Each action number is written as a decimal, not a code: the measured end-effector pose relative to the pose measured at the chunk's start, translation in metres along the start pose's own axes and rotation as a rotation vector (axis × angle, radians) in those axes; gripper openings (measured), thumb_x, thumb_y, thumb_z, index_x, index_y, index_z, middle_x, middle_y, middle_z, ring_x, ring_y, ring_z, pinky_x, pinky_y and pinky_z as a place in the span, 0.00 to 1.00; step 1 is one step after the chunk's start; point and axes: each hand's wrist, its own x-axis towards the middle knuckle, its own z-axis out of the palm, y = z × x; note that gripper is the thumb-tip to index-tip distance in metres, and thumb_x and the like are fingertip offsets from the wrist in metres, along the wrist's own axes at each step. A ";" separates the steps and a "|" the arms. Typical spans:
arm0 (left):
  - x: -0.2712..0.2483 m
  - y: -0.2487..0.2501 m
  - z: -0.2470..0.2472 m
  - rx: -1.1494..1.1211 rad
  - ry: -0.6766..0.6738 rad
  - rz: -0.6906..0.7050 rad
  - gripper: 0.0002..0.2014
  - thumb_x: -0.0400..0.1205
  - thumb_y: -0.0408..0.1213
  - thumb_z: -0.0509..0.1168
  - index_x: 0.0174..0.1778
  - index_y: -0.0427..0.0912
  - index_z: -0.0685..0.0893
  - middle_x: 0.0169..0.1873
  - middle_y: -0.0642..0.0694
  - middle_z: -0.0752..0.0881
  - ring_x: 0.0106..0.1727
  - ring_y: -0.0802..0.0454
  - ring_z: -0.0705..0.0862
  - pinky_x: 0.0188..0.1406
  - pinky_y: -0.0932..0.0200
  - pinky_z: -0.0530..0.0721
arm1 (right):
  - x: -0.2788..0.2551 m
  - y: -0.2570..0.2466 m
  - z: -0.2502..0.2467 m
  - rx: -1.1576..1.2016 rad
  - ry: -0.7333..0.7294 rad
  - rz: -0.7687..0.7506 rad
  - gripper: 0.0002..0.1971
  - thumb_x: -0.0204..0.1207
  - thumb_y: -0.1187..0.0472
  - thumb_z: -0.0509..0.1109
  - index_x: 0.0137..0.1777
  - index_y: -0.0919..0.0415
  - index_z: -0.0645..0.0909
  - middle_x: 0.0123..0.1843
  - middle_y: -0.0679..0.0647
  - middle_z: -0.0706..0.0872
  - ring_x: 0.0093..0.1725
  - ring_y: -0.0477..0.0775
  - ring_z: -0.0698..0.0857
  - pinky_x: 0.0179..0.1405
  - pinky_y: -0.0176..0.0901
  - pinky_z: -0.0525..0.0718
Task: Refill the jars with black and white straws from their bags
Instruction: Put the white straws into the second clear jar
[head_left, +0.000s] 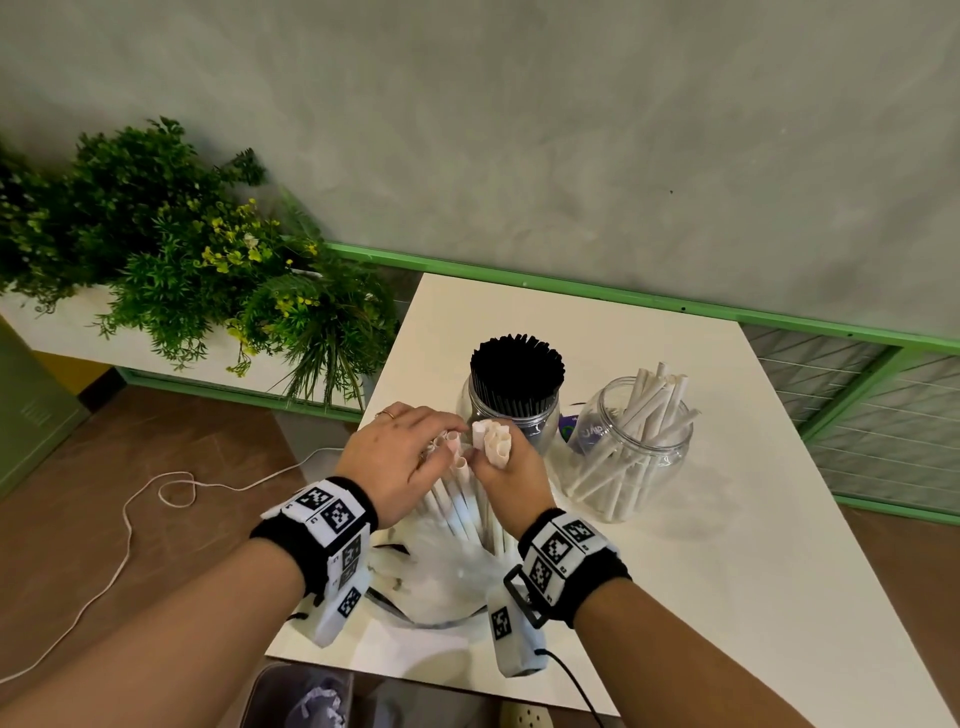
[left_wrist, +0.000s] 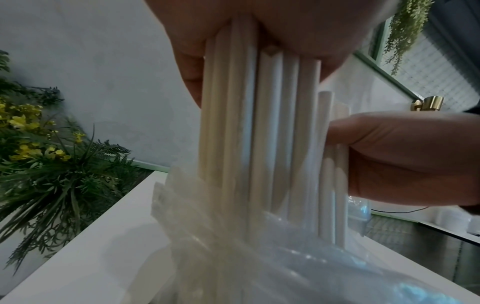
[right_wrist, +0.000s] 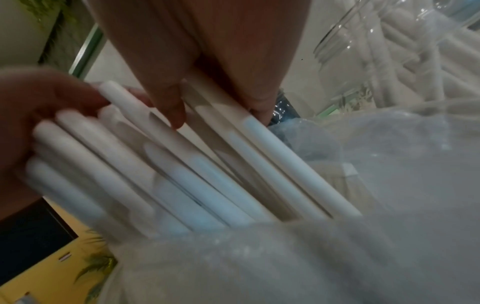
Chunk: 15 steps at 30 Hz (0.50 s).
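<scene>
A clear plastic bag (head_left: 441, 577) of white straws (head_left: 457, 499) stands on the white table (head_left: 727, 519) in front of me. My left hand (head_left: 415, 457) curls over the tops of one group of these straws (left_wrist: 259, 133) and holds them upright. Beside it, my right hand (head_left: 506, 470) grips a smaller bundle (head_left: 491, 439) whose ends stick out above the fist. Behind the hands stands a jar packed with black straws (head_left: 517, 382). To its right, a clear jar (head_left: 631, 447) holds several white straws leaning loosely. In the right wrist view the fingers (right_wrist: 176, 111) wrap the straws (right_wrist: 207, 164) above the bag (right_wrist: 337, 246).
A planter of green and yellow foliage (head_left: 182, 260) sits left of the table. A green rail (head_left: 571, 288) runs along the wall behind. A white cord (head_left: 130, 519) lies on the brown floor, and a bin (head_left: 301, 696) stands under the table's near edge.
</scene>
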 end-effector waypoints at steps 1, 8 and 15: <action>0.000 0.001 -0.001 0.012 -0.004 0.000 0.26 0.80 0.60 0.43 0.64 0.56 0.78 0.57 0.56 0.84 0.59 0.51 0.76 0.57 0.58 0.71 | 0.000 -0.001 0.004 0.023 0.019 0.004 0.11 0.74 0.69 0.70 0.53 0.55 0.79 0.46 0.51 0.87 0.45 0.45 0.85 0.47 0.36 0.82; 0.008 0.006 0.007 0.150 0.071 0.039 0.19 0.76 0.60 0.54 0.54 0.56 0.81 0.48 0.56 0.85 0.49 0.47 0.81 0.46 0.56 0.79 | 0.005 0.003 0.018 -0.011 0.155 -0.006 0.18 0.72 0.66 0.68 0.59 0.49 0.71 0.47 0.49 0.85 0.46 0.49 0.84 0.50 0.51 0.85; 0.011 -0.001 0.011 0.161 0.112 0.065 0.15 0.78 0.56 0.56 0.50 0.54 0.82 0.45 0.56 0.85 0.46 0.48 0.81 0.46 0.56 0.81 | 0.000 -0.004 -0.016 -0.249 0.093 -0.372 0.37 0.76 0.68 0.68 0.78 0.41 0.55 0.69 0.54 0.76 0.67 0.46 0.78 0.69 0.39 0.75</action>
